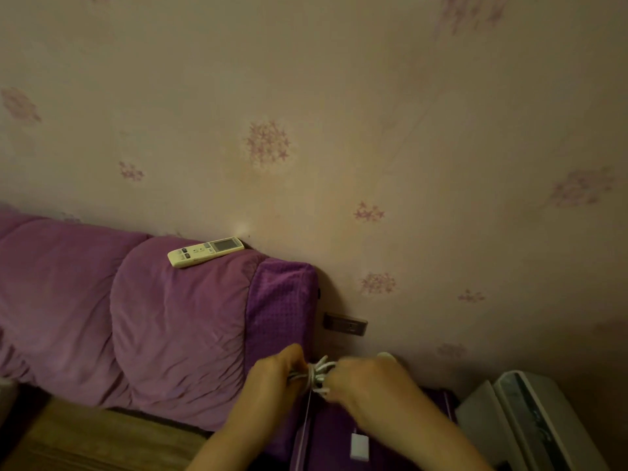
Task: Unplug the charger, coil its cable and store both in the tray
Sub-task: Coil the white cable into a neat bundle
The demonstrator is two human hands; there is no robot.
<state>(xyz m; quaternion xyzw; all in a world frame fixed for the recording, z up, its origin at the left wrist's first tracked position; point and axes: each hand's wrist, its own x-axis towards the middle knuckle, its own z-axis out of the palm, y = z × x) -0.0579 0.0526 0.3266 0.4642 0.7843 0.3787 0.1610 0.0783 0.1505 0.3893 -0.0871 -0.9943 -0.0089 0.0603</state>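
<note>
A white charger cable [318, 372] is bunched into several loops between my two hands, low in the view. My left hand [277, 372] grips the left side of the bundle. My right hand [365, 380] holds the right side, blurred by motion. One strand hangs straight down from the bundle. The white charger block [359, 446] dangles below my right forearm, over a purple surface. A dark wall socket [346, 323] sits above the hands with nothing plugged into it. No tray is in view.
A purple padded headboard [163, 321] fills the left side, with a white remote control [205, 251] lying on top. A grey-white appliance [540, 419] stands at the lower right. Wooden boards [85, 440] show at the lower left. Flowered wallpaper covers the wall behind.
</note>
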